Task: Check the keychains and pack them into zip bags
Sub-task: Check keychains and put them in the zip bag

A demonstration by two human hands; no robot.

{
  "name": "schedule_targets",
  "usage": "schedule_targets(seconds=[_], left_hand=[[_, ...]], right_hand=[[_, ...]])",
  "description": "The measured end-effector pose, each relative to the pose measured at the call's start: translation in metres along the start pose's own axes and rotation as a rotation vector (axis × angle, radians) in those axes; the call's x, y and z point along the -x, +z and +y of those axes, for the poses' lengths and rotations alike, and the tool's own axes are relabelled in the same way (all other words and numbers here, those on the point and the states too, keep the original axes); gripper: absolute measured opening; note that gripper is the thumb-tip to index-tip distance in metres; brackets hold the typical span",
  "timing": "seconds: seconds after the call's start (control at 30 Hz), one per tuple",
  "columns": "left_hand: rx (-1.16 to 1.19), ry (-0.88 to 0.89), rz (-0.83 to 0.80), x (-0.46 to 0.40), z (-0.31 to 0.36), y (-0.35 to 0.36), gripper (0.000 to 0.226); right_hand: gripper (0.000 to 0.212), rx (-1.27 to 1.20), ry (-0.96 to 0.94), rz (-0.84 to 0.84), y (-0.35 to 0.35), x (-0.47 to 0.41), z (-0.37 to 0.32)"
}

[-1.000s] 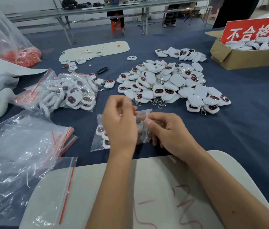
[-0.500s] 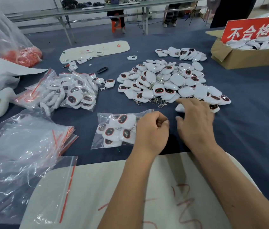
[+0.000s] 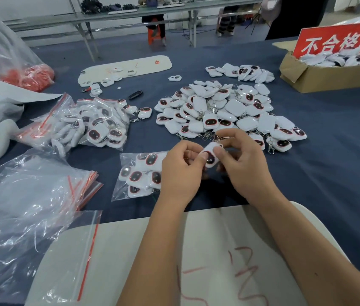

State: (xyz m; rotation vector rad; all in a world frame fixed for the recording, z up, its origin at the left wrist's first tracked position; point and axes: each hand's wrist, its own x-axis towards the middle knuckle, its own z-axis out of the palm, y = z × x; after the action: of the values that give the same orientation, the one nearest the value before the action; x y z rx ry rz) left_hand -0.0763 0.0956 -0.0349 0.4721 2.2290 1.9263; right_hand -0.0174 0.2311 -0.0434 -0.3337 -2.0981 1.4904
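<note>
Both thumbs press on the dark face of one white keychain [image 3: 211,155], which the left hand [image 3: 180,173] and right hand [image 3: 244,168] pinch between them just above the blue table [image 3: 329,173]. At nine o'clock from it, touching the left hand, lies a part-filled zip bag [image 3: 139,175] of keychains. At twelve o'clock sits the loose keychain pile [image 3: 223,111]; at ten o'clock the filled bags [image 3: 90,124]. Empty zip bags [image 3: 33,195] lie at eight o'clock, a cardboard box [image 3: 329,74] with a red sign [image 3: 338,40] at two.
</note>
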Motion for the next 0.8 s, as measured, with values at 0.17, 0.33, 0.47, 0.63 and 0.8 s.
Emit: schedule_targets(seconds=[0.17,0.33,0.47,0.63,0.8], left_hand=[[0.082,-0.067,-0.075,0.0011,-0.0011,-0.0025,0.006],[0.257,-0.124,0.009,-0.0004,0.0006,-0.0005,0.003],[0.296,-0.101,0.112,-0.0006,0.0006,-0.0008,0.011],[0.389,-0.103,0.085,-0.0017,0.0013,-0.0039,0.01],[0.253,-0.06,0.13,-0.0026,-0.0016,-0.0044,0.013]], right_hand=[[0.02,-0.283,0.158,0.03,-0.0012,-0.0021,-0.0005],[0.032,-0.514,0.23,0.025,-0.0001,0.0,-0.0049],[0.032,-0.554,0.254,-0.138,0.0019,0.0031,-0.0077],[0.021,-0.385,0.199,-0.123,0.0036,0.0058,-0.007],[0.016,-0.377,0.205,-0.163,0.0026,0.0066,-0.0061]])
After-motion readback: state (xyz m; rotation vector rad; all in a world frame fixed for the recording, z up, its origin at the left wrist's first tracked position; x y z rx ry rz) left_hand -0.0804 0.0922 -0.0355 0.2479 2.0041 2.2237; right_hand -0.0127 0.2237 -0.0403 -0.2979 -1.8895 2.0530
